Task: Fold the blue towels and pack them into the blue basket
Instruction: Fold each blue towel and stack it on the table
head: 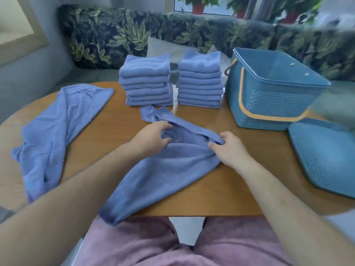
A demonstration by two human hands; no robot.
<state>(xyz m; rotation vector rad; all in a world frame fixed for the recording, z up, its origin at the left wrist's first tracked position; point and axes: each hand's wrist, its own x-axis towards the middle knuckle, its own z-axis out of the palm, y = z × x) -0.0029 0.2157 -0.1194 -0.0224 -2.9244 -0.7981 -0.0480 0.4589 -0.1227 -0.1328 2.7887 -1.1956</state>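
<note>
Only a blurred, unreadable embroidered mark on the spread blue towel [57, 127] at left.

**Towel bunched under my hands**

My left hand [151, 138] and right hand [230, 148] each pinch a fold of the loose blue towel [163, 173] on the counter [119, 127] — its near end hangs over the edge. Two folded stacks [148, 81] stand behind, the blue basket [272, 89] right, another unfolded towel [57, 129] left.

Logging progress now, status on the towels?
Left hand, right hand gripping loose towel. Two folded stacks waiting. Basket open, path clear.
</note>
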